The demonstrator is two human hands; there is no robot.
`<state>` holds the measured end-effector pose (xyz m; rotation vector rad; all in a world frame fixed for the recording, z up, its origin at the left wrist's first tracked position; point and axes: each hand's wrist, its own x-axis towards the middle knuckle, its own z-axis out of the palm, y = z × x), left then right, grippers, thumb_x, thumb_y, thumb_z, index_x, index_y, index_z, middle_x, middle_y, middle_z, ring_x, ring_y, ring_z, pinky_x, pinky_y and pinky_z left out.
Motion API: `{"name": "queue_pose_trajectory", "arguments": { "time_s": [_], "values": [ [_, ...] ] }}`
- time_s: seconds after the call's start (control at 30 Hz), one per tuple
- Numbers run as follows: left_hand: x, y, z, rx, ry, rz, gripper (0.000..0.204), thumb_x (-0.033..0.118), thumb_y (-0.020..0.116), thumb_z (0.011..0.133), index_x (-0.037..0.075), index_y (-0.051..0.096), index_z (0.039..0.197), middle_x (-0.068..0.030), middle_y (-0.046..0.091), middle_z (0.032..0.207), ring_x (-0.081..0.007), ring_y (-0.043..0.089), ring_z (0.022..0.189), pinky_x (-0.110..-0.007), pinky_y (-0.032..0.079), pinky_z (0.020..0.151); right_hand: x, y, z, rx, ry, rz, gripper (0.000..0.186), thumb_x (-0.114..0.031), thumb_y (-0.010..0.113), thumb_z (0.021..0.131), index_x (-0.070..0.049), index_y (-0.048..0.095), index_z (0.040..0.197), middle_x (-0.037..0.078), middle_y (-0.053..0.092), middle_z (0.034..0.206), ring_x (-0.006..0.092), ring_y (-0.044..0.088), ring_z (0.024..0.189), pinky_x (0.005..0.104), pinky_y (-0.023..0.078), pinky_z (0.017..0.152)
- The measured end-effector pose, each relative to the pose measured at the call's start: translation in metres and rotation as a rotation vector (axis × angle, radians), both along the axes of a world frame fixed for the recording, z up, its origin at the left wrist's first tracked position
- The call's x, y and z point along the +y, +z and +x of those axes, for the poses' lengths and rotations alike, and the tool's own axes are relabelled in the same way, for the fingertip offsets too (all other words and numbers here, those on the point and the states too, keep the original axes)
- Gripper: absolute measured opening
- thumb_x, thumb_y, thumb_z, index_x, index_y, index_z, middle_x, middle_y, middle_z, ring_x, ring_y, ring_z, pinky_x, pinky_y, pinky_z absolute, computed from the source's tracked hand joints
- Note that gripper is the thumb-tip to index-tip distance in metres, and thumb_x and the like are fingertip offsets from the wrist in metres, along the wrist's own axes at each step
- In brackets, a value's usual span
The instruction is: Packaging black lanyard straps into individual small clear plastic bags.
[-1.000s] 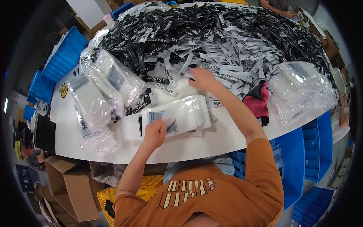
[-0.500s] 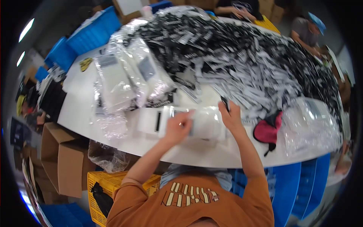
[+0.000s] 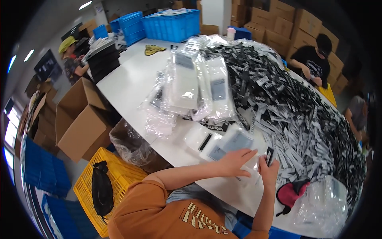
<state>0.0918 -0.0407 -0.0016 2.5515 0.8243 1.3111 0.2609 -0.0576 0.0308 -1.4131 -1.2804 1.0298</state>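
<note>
My left hand [image 3: 235, 162] is stretched out flat, its fingers apart, over a stack of clear plastic bags [image 3: 227, 142] on the table. A grey printed panel shows on the top bag, and a black bar [image 3: 205, 142] marks the white piece beside it. Just to the right, my right hand [image 3: 269, 172] is closed round a small black strip with white print [image 3: 270, 154], which looks like a label and points up from the fingers. Beyond both hands spreads a big heap of black and white labels [image 3: 294, 135].
Bundles of clear bags [image 3: 181, 85] lie on the white table [image 3: 137, 85] beyond my left hand. A pink and black pouch [image 3: 292, 193] and more bags [image 3: 326, 199] lie at right. A yellow crate [image 3: 133, 171] and cardboard box [image 3: 83, 119] stand left. Other people work around.
The view has swung left, so the table now slants across it. My left hand has opened out flat and come closer to my right hand, which still holds the black strip.
</note>
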Motion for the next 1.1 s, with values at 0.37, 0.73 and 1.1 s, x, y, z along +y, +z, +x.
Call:
{"name": "queue_pose_trajectory", "arguments": {
  "time_s": [0.37, 0.73, 1.1],
  "values": [
    [0.016, 0.014, 0.014, -0.408, -0.202, -0.739, 0.011, 0.003, 0.058, 0.078, -0.001, 0.062, 0.088, -0.0068, 0.061, 0.069, -0.0143, 0.057, 0.061, -0.028, 0.046, 0.058, -0.005, -0.002, -0.018, -0.417, -0.040, 0.400, 0.024, -0.012, 0.064, 0.080, 0.001, 0.048, 0.067, 0.015, 0.050, 0.057, 0.0276, 0.045, 0.048, 0.0340, 0.036, 0.047],
    [0.038, 0.032, 0.007, -0.075, -0.076, -0.425, 0.029, 0.005, 0.060, 0.067, 0.009, 0.063, 0.095, -0.0098, 0.057, 0.065, -0.0302, 0.058, 0.065, -0.038, 0.046, 0.058, -0.024, 0.006, -0.017, -0.638, -0.019, 0.525, 0.015, -0.005, 0.062, 0.070, 0.002, 0.054, 0.081, 0.019, 0.053, 0.064, 0.0404, 0.051, 0.058, 0.0418, 0.039, 0.052],
    [0.049, 0.042, 0.016, -0.038, 0.122, 0.052, 0.052, 0.001, 0.059, 0.061, 0.015, 0.062, 0.111, -0.0041, 0.050, 0.061, -0.0232, 0.054, 0.054, -0.033, 0.043, 0.047, -0.007, -0.011, -0.017, -0.572, -0.304, 0.566, 0.025, -0.018, 0.064, 0.078, 0.002, 0.053, 0.089, 0.020, 0.054, 0.072, 0.0399, 0.052, 0.065, 0.0426, 0.042, 0.060]
  ]
}}
